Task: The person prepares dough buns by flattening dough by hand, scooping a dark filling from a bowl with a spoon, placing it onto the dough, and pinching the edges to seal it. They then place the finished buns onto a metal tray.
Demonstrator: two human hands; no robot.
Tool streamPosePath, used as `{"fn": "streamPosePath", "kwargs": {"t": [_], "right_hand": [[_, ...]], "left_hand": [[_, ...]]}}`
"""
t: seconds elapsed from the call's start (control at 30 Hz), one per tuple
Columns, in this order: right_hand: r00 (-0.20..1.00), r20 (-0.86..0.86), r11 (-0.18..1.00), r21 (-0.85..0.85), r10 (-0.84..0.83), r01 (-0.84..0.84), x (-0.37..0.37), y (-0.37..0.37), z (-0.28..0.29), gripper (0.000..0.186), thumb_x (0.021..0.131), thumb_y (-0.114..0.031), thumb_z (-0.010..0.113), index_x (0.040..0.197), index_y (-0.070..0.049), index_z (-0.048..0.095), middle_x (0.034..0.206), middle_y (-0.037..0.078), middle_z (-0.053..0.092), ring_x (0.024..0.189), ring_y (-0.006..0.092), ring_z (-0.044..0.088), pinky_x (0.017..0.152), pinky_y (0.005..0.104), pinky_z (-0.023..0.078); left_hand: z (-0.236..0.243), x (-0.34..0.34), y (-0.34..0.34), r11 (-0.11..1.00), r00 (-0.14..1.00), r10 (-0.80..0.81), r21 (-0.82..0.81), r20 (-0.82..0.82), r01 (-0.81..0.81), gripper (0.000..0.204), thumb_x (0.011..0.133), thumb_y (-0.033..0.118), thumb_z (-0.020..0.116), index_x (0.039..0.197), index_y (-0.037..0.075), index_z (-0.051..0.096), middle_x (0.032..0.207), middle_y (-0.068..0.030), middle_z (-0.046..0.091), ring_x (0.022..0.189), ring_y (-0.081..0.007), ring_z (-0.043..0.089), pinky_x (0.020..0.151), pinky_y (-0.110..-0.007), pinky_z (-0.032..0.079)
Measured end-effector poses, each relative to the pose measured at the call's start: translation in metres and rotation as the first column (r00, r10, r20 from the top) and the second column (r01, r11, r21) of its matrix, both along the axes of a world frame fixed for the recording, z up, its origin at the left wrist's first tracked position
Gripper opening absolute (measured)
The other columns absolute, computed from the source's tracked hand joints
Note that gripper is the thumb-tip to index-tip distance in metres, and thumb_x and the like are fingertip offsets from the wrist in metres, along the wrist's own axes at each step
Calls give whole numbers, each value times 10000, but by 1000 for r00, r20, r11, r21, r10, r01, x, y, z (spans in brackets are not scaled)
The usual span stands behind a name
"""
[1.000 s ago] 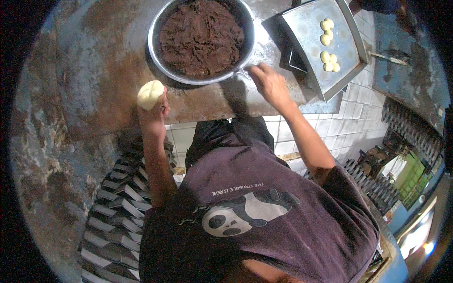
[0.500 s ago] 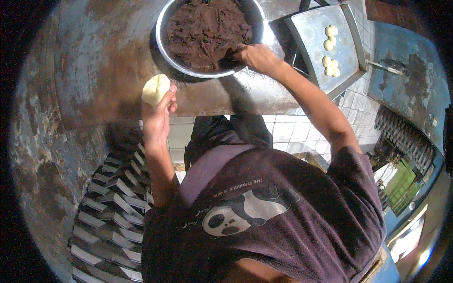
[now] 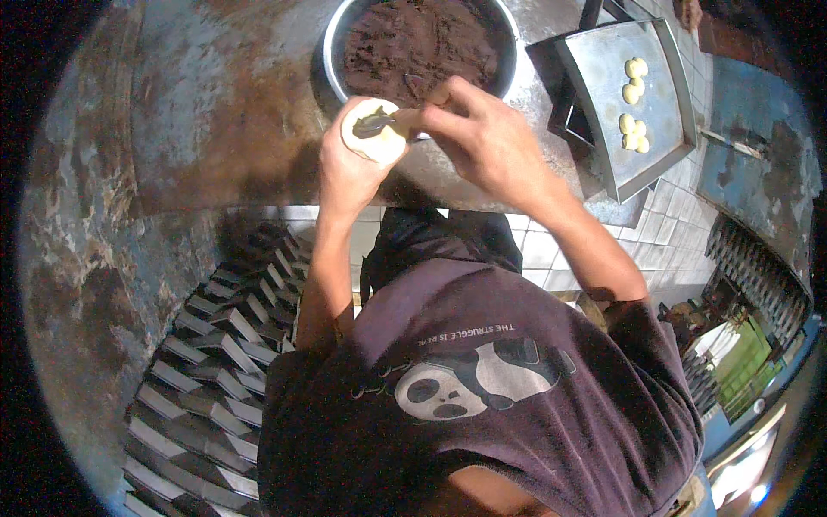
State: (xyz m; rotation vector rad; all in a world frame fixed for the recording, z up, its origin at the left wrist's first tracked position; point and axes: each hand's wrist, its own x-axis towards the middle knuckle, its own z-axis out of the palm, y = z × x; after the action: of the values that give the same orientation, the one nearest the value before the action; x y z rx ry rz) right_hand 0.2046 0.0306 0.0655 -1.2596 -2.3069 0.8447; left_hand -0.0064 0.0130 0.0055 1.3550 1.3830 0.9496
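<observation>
My left hand [image 3: 349,177] cups a round of pale dough [image 3: 388,148], hollowed in the middle, at the near side of the bowl. Between the fingers of my right hand [image 3: 500,146] is a small spoon; its dark head [image 3: 376,126] rests in the dough's hollow. My right fingers hide most of the handle. Just beyond both hands stands a wide metal bowl [image 3: 329,60] filled with a dark brown, crumbly paste [image 3: 418,43].
On the right a metal tray [image 3: 599,95] carries several small pale dough balls [image 3: 631,93]. The worn metal tabletop [image 3: 215,112] extends left, its near edge just in front of me. Stacked grey slatted pieces [image 3: 215,370] lie at lower left.
My right hand has come from the bowl's paste to the dough, bringing the spoon into its hollow. The left hand has turned the dough upward and moved right. The view has shifted slightly.
</observation>
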Motion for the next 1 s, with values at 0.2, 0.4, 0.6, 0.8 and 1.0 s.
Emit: {"fn": "streamPosePath", "kwargs": {"t": [0.2,0.4,0.6,0.8,1.0], "right_hand": [[984,-37,978,112,-174,177,6,-44,-29,427,839,-71,713,1249,-187,677,1083,99,614,973,343,640,829,447,546],[810,104,775,-243,-577,583,81,-139,-200,192,916,-27,678,1108,-23,675,1010,148,617,822,324,628,757,422,535],[881,-67,860,-268,-467,435,80,-89,-103,597,822,-344,848,1290,-50,620,1192,191,610,1081,405,635,964,441,540],[947,-246,975,-132,-207,179,61,-36,30,589,752,-364,896,1217,-69,686,1213,157,626,1056,329,649,887,395,552],[786,-450,814,-570,-423,111,98,-36,39,288,842,-206,854,1004,-2,732,931,44,710,870,133,672,802,297,547]], "left_hand": [[0,9,11,995,997,14,104,-79,-6,237,844,113,831,1002,27,676,897,-41,717,827,-133,666,781,-299,536],[-20,20,2,983,993,110,-142,-39,-114,224,897,181,815,997,26,687,901,-40,722,842,-131,663,795,-295,525],[-4,48,-2,980,980,-197,-37,8,197,269,875,196,844,996,25,674,925,-66,715,838,-126,646,790,-300,526],[29,76,-1,915,910,-394,-38,129,401,382,797,90,853,1113,-7,661,1010,-87,729,938,-153,687,838,-330,554],[67,87,-4,825,776,-414,-163,476,540,461,797,41,853,1175,48,591,1058,-17,676,1018,-119,655,864,-277,533]]}}
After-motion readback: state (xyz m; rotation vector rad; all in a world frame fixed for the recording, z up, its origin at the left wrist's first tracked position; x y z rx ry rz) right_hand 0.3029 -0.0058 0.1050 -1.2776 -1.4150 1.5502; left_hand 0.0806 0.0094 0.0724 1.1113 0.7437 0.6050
